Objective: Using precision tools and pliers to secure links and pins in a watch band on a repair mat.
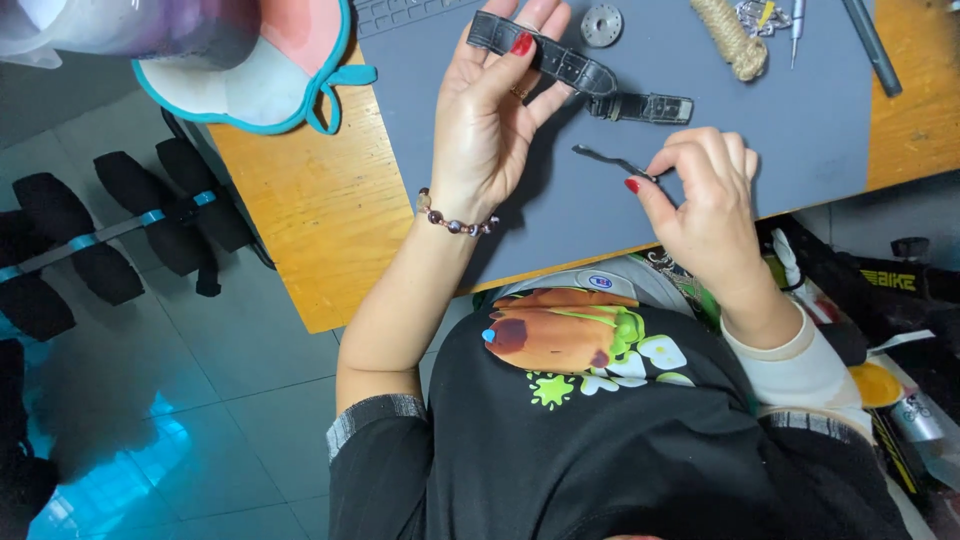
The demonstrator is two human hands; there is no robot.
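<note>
Grey mat (800, 130) on wooden desk (320, 200), my left hand (490, 120) gripping black watch strap (575, 75) near mat's middle, my right hand (705, 195) pinching thin dark tool (610, 160) near mat's front edge, rope coil (730, 38) at back edge.

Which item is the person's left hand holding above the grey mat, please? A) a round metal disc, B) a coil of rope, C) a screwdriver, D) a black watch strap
D: the left hand grips a black watch strap over the grey mat, while the rope coil and metal disc lie untouched.
</note>
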